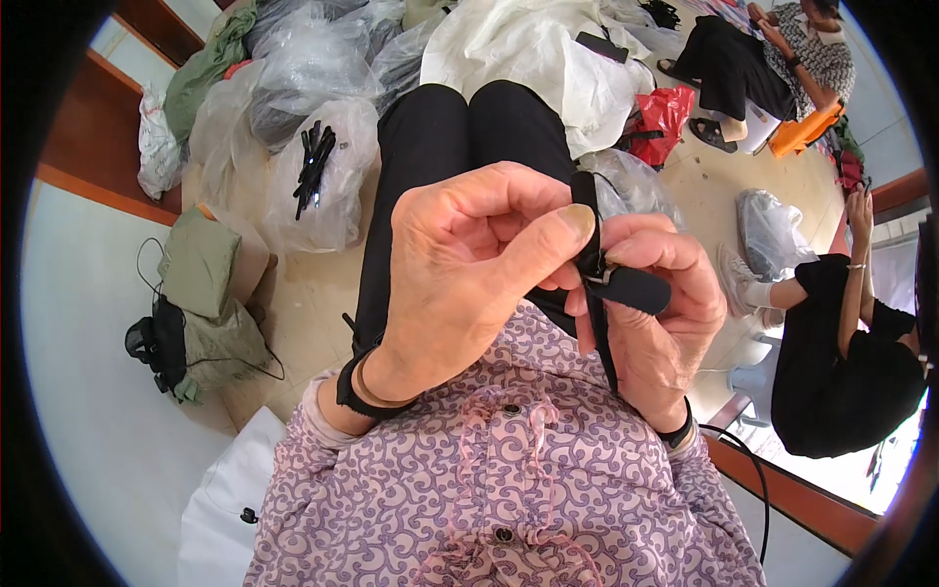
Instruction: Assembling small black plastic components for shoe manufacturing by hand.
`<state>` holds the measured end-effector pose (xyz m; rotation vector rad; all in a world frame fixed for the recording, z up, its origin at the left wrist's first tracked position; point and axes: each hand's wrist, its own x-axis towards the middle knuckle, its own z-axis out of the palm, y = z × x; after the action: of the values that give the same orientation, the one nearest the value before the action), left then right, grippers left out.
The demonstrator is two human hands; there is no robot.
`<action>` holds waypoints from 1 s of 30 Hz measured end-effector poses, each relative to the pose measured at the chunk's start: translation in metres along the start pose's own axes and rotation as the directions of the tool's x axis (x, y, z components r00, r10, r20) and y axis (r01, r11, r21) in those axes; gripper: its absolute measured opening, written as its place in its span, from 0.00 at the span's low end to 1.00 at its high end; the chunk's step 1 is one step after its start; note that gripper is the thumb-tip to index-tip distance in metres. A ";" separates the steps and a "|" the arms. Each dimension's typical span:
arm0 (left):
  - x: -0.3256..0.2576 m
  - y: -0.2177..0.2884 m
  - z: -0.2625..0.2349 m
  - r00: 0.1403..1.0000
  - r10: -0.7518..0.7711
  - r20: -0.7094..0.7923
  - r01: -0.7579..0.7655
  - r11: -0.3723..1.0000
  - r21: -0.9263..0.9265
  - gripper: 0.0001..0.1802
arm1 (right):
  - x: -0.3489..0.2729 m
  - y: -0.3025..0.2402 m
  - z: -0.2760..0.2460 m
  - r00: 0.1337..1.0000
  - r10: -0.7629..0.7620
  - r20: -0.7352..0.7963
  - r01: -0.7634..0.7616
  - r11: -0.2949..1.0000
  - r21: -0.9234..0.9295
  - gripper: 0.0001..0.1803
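Note:
Above my lap, both hands are closed on a black strap (634, 291) with a rounded end. My left hand (465, 264) pinches the upper part of the strap between thumb and fingers. My right hand (668, 293) grips it from the other side, the fingertips close to a small metal piece (603, 276), perhaps a buckle. One narrow length of the strap hangs down past my right palm. The fingers partly hide how the strap passes through the metal piece.
Several black straps (314, 166) lie on a clear plastic bag (337, 210) ahead to the left. Beyond my knees is white sheeting (509, 59), with a red bag (670, 122) beside it. Two people sit on the right. A green cushion (201, 259) is at left.

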<state>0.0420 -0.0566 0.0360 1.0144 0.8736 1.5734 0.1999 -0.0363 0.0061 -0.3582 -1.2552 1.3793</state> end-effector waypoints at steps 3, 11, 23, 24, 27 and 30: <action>-0.001 0.007 0.004 0.997 -0.073 0.009 0.073 0.997 -0.020 0.05 | 0.000 -0.001 -0.005 0.998 0.070 -0.002 -0.070 0.992 0.106 0.10; -0.004 0.007 0.013 0.998 -0.059 -0.011 0.060 0.994 0.091 0.06 | 0.001 0.002 -0.013 0.999 0.030 0.011 -0.031 0.992 0.124 0.11; -0.010 0.000 0.008 0.996 -0.080 0.031 0.077 0.994 0.078 0.07 | 0.003 0.001 -0.020 0.997 -0.036 0.064 0.037 0.999 -0.009 0.08; -0.011 -0.002 0.006 0.997 -0.065 0.049 0.061 0.995 0.075 0.07 | 0.004 0.001 -0.021 0.997 -0.037 0.065 0.037 0.999 -0.009 0.08; -0.012 -0.002 0.003 0.993 -0.064 0.095 0.062 0.998 0.026 0.08 | 0.004 0.002 -0.020 0.998 -0.020 0.058 0.019 1.000 0.013 0.08; -0.015 -0.005 0.000 0.993 -0.021 0.117 0.020 1.000 0.008 0.09 | 0.005 0.001 -0.019 0.998 0.004 0.061 -0.006 0.999 0.034 0.08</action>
<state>0.0453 -0.0698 0.0289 1.0876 0.8065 1.4798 0.2137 -0.0233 -0.0001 -0.2977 -1.2801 1.4232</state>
